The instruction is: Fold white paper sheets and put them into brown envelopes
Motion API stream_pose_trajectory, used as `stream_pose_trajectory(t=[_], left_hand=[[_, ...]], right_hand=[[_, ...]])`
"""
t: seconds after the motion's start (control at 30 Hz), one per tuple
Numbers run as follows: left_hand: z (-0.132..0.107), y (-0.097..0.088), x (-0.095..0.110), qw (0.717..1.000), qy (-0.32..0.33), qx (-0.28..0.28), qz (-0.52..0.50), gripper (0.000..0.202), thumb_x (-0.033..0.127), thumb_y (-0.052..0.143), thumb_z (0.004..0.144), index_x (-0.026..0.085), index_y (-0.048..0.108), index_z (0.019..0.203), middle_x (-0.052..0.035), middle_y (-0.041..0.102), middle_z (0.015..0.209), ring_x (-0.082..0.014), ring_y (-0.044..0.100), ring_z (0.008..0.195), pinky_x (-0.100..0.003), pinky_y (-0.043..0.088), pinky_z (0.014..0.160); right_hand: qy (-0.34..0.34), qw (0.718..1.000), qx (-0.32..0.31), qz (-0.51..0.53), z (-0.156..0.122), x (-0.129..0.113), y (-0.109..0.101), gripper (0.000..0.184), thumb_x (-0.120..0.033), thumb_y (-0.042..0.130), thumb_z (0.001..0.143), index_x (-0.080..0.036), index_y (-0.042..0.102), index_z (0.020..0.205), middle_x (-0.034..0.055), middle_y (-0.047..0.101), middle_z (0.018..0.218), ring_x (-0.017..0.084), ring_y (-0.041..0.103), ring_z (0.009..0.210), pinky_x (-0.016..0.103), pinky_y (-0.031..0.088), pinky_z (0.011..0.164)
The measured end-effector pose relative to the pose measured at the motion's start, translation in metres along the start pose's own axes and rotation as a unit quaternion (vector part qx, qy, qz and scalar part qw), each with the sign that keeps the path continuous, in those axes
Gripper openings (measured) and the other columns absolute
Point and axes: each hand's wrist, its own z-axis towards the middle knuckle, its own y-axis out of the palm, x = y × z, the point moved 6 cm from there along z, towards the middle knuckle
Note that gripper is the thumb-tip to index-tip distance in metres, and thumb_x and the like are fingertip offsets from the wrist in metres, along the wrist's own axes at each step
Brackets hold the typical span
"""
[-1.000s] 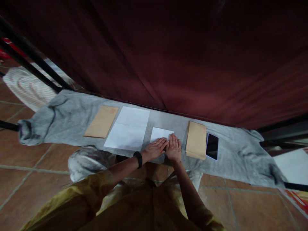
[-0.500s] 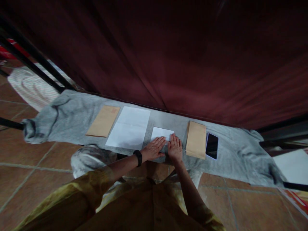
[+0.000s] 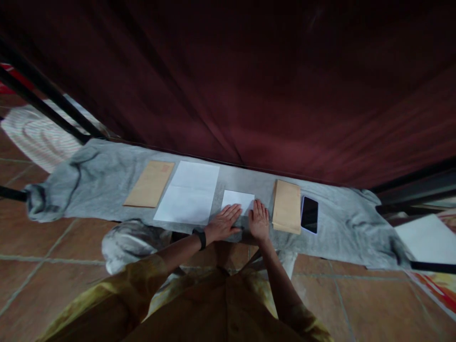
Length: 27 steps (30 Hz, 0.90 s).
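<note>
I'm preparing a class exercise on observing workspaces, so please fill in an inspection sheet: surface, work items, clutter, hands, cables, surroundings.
Surface: grey cloth, wrinkled towards both ends.
Work items: small white paper under the fingers; large white sheet to its left, with a brown envelope beyond; brown envelopes, apparently stacked, on the right.
Clutter: phone, screen dark, beside the right-hand envelopes.
Left hand: flat, fingers on the small paper; black wristband on the wrist.
Right hand: flat, fingertips at the small paper's right edge.
Cables: nothing seen.
Surroundings: dark red fabric behind; tiled floor below.
</note>
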Motion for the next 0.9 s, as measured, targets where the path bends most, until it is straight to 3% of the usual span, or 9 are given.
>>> stream_pose_trajectory(t=[0.27, 0.47, 0.63, 0.9], left_hand=[[0.001, 0.007, -0.007, 0.999, -0.017, 0.031, 0.027, 0.068, 0.053, 0.039, 0.101, 0.012, 0.033, 0.156, -0.0152, 0.038, 0.161, -0.0244, 0.028, 0.152, -0.044, 0.019, 0.126], [0.000, 0.011, -0.014, 0.994, -0.081, 0.053, 0.058, 0.067, 0.049, 0.040, 0.100, 0.011, 0.035, 0.155, -0.0160, 0.039, 0.160, -0.0257, 0.030, 0.151, -0.048, 0.022, 0.125], [0.000, 0.012, -0.015, 0.992, -0.086, 0.046, 0.074, 0.064, 0.045, 0.038, 0.100, 0.012, 0.036, 0.154, -0.0153, 0.038, 0.160, -0.0257, 0.031, 0.151, -0.050, 0.020, 0.125], [0.003, 0.012, -0.017, 0.994, -0.091, 0.040, 0.053, 0.066, 0.045, 0.035, 0.098, 0.010, 0.036, 0.155, -0.0168, 0.041, 0.158, -0.0271, 0.033, 0.150, -0.052, 0.020, 0.124]], right_hand=[[-0.062, 0.997, -0.047, 0.030, 0.001, -0.026, 0.008, 0.048, -0.027, 0.037, 0.104, -0.017, 0.047, 0.150, 0.0101, 0.043, 0.158, 0.023, 0.035, 0.148, 0.046, 0.027, 0.121], [-0.012, 0.999, -0.017, 0.041, 0.000, -0.016, 0.007, 0.050, -0.027, 0.040, 0.102, -0.014, 0.046, 0.150, 0.0125, 0.044, 0.157, 0.023, 0.037, 0.147, 0.046, 0.029, 0.121], [0.051, 0.997, 0.019, 0.057, 0.010, -0.011, 0.002, 0.049, -0.019, 0.041, 0.099, -0.012, 0.048, 0.146, 0.0154, 0.053, 0.149, 0.024, 0.044, 0.141, 0.045, 0.036, 0.115], [0.103, 0.991, -0.030, 0.085, 0.020, -0.015, -0.004, 0.048, -0.017, 0.053, 0.093, -0.014, 0.055, 0.140, 0.0144, 0.057, 0.145, 0.024, 0.051, 0.135, 0.039, 0.041, 0.113]])
